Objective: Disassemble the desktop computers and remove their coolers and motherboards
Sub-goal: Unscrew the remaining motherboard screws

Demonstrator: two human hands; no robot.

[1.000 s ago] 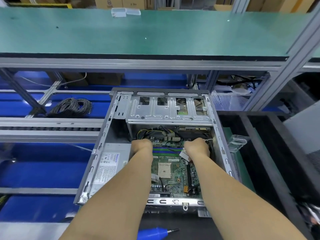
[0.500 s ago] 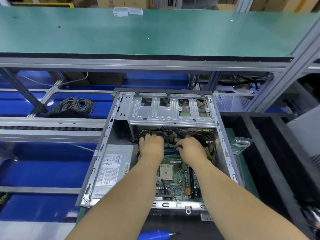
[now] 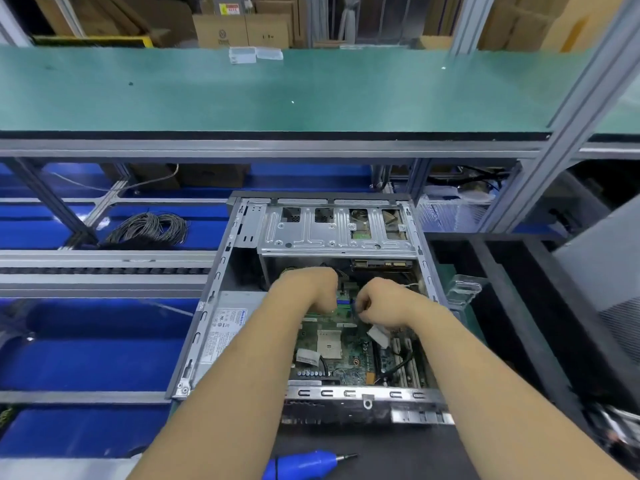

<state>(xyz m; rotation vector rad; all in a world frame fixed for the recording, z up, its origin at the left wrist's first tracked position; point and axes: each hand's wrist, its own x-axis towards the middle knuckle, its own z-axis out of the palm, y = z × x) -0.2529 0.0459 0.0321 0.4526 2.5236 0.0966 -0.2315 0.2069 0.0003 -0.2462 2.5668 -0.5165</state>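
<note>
From the head camera, an open desktop case (image 3: 221, 306) lies flat on the dark work surface, its side panel off, just below a green-topped shelf (image 3: 277, 95). Inside it the green motherboard (image 3: 346, 358) sits in the right half of the chassis, with the grey power supply (image 3: 225, 327) to its left and a silver drive cage (image 3: 339, 233) across the far end.

Both bare forearms reach into the case. The left hand (image 3: 311, 289) is curled into a fist over the far edge of the board, knuckles up; what its fingers close on is hidden beneath it, so I cannot tell whether it holds anything. The right hand (image 3: 384, 301) sits just beside it, fingers bent tight and pinching a thin dark cable (image 3: 354, 308) near the blue memory slots (image 3: 343, 302).

A blue screwdriver (image 3: 304, 464) lies on the surface near the bottom edge, between the arms. A coil of grey wire (image 3: 149, 228) rests on the blue rack to the left.
</note>
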